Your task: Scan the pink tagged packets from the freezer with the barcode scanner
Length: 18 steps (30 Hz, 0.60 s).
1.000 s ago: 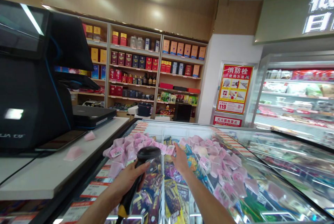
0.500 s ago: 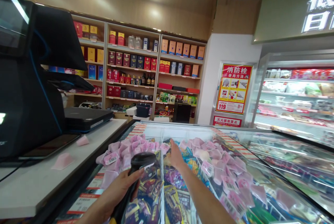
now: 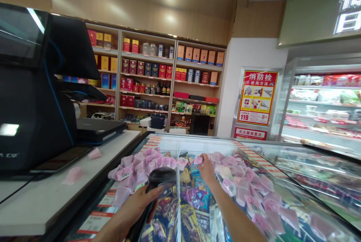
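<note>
A black handheld barcode scanner [image 3: 162, 176] is wrapped in my left hand [image 3: 142, 204], its head pointing away over the freezer. Farther forward, my right hand [image 3: 207, 168] has its fingers on a small pink cup [image 3: 198, 159] near the back of the freezer. Another pink cup [image 3: 182, 163] rests by the wire divider [image 3: 178, 197]. Many pink cups with barcode labels lie heaped to the left [image 3: 146, 161] and right [image 3: 248, 185]. Under my hands, ice cream packets [image 3: 194, 197] in dark, purple and blue wrappers fill the compartments.
On the left, a white counter [image 3: 56, 197] carries a black checkout terminal [image 3: 36, 103], a dark flat device and two loose pink cups [image 3: 75, 175]. Shelves of boxed goods [image 3: 146, 69] line the back wall. A glass-topped freezer section [image 3: 310, 178] and a lit display fridge [image 3: 324, 106] are to the right.
My right hand has moved right, away from the cup by the divider, to another pink cup. My left hand still holds the scanner. The view has shifted slightly.
</note>
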{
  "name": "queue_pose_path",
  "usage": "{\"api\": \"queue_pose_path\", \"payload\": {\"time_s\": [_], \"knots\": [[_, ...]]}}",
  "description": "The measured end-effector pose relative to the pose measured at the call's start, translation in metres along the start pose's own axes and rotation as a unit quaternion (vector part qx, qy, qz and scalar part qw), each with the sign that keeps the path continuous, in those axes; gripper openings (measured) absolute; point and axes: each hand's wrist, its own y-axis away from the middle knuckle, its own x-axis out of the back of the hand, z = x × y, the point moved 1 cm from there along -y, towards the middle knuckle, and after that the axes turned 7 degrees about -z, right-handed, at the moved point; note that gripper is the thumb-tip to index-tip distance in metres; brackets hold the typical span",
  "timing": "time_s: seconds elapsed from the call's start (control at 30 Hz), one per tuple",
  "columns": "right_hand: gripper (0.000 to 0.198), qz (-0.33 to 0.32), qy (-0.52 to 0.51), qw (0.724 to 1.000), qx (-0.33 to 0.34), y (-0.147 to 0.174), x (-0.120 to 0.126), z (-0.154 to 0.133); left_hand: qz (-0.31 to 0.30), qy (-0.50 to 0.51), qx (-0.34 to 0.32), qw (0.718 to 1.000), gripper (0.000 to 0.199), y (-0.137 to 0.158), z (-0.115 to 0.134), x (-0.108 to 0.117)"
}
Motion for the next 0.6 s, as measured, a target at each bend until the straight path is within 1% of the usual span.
{"api": "queue_pose_path", "payload": {"time_s": [0.1, 0.23, 0.43, 0.6], "knots": [[0.027, 0.024, -0.067, 0.997, 0.038, 0.016, 0.007, -0.009, -0.039, 0.021, -0.019, 0.999, 0.038, 0.002, 0.004, -0.005], [0.024, 0.03, -0.1, 0.992, 0.067, 0.033, 0.012, -0.022, -0.042, 0.046, -0.011, 0.998, 0.034, 0.01, 0.014, -0.015], [0.039, 0.015, -0.15, 0.984, 0.095, 0.043, 0.009, -0.027, -0.032, 0.041, -0.037, 0.998, 0.033, 0.016, 0.022, -0.022], [0.049, -0.001, -0.119, 0.989, 0.088, 0.046, 0.003, -0.027, -0.04, 0.033, -0.033, 0.998, 0.035, 0.013, 0.019, -0.019]]}}
